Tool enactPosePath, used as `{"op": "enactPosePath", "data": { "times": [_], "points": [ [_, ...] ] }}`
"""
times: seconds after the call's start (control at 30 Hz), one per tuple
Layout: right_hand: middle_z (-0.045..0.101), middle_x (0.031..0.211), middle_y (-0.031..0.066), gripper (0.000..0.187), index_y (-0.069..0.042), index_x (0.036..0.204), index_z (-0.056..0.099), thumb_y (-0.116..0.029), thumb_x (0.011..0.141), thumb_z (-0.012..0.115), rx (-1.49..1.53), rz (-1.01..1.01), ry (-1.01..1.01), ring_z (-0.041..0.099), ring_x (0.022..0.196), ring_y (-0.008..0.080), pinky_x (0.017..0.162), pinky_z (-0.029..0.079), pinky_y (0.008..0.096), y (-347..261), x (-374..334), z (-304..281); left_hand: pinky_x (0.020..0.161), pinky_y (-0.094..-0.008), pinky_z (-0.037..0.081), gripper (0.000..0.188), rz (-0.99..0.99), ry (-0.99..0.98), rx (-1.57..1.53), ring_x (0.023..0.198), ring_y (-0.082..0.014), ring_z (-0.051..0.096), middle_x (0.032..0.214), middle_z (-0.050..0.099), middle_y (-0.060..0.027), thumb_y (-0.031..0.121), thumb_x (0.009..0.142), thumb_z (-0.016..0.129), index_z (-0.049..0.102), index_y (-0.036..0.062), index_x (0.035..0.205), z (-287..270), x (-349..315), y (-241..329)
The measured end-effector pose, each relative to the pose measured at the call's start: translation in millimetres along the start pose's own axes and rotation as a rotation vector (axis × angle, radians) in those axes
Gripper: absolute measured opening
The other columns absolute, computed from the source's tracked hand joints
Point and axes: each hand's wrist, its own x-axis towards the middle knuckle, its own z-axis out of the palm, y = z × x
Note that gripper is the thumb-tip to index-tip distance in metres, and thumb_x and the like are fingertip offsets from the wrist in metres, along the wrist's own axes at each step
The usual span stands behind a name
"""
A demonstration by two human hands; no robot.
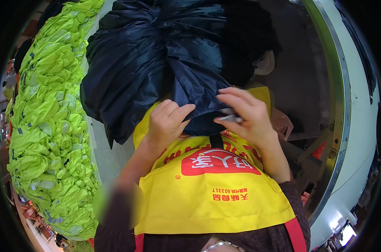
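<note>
Dark navy shiny fabric (194,75) lies gathered in a big heap in front of me, its near end drawn down to my lap. Thumb and fingers of my left hand (164,124) pinch an edge of this fabric. Just to the right, my right hand (251,115) holds a small metal tool, seemingly thread snips (231,116), blurred and partly hidden by the fingers. Its tip is close to the fabric edge, though I cannot tell whether it touches. A yellow apron (199,214) with a red patch lies under both hands.
A long pile of bright yellow-green garments (52,126) runs down the left side. Beside it is a pale tabletop strip (104,155). At the right curves a pale green table (358,126) with a metal edge; a dark gap lies between it and me.
</note>
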Motion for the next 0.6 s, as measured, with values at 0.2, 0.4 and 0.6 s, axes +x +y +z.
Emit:
{"op": "enactPosePath", "data": {
  "times": [0.2, 0.4, 0.6],
  "points": [
    [0.057, 0.065, 0.0057, 0.014, -0.003, 0.080, 0.063, -0.013, 0.073, 0.068, 0.431, 0.519, -0.311, 0.056, 0.062, 0.0146, 0.057, 0.044, 0.0246, 35, 11, 10, 0.055, -0.0270, 0.041, 0.014, -0.452, -0.271, -0.482, 0.060, -0.0185, 0.051, 0.067, 0.055, -0.0087, 0.009, 0.078, 0.063, 0.063, 0.0004, 0.090, 8, 0, -15],
    [0.054, 0.065, -0.0034, 0.017, -0.006, 0.078, 0.063, -0.022, 0.079, 0.065, 0.868, 0.700, -0.294, 0.046, 0.061, 0.0044, 0.057, 0.036, 0.0199, 69, 7, 33, 0.072, -0.0231, 0.051, 0.029, -1.088, -0.522, -1.166, 0.077, -0.0150, 0.062, 0.088, 0.063, -0.0077, 0.027, 0.081, 0.064, 0.062, 0.0014, 0.094, 1, 18, -40],
    [0.058, 0.072, 0.0007, 0.020, -0.004, 0.082, 0.064, -0.024, 0.078, 0.067, 0.670, 0.727, -0.113, 0.052, 0.067, 0.0093, 0.061, 0.041, 0.0222, 64, 6, 37, 0.082, -0.0284, 0.045, 0.040, -1.268, -0.485, -1.239, 0.093, -0.0205, 0.056, 0.103, 0.059, -0.0113, 0.036, 0.079, 0.063, 0.059, 0.0049, 0.104, 2, 28, -43]
  ]
}}
